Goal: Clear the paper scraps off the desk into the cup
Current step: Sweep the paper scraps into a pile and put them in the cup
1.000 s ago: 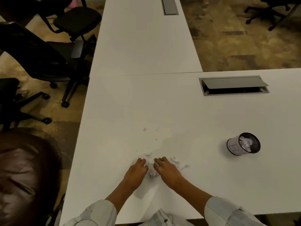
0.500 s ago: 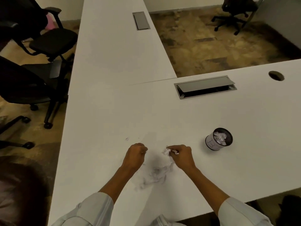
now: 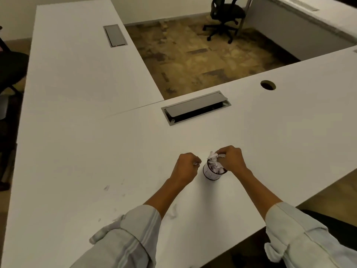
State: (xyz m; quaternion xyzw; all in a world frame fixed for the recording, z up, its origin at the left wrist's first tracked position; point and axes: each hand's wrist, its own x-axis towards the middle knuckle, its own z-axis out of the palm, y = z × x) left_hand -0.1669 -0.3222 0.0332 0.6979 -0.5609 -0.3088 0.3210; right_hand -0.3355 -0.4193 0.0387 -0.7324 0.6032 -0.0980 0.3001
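A small white cup (image 3: 209, 173) with a dark rim stands on the white desk (image 3: 96, 151), holding white paper scraps (image 3: 214, 167). My right hand (image 3: 231, 158) hovers right over the cup's mouth, fingers pinched on a wad of paper scraps (image 3: 212, 155). My left hand (image 3: 186, 167) is closed just left of the cup, with a bit of paper (image 3: 197, 163) showing at its fingertips. A few small scraps lie on the desk at the near left (image 3: 106, 188) and beside my left forearm (image 3: 172, 210).
A grey cable hatch (image 3: 196, 107) sits in the desk behind the cup, a round grommet hole (image 3: 268, 85) to the right. A second hatch (image 3: 115, 35) lies on the adjoining desk. Black office chairs stand at far right (image 3: 225, 15) and at the left edge (image 3: 9, 68).
Both hands have left the scrap pile with paper in them and moved right to the cup; the right hand now sits over its mouth. The view has swung right.
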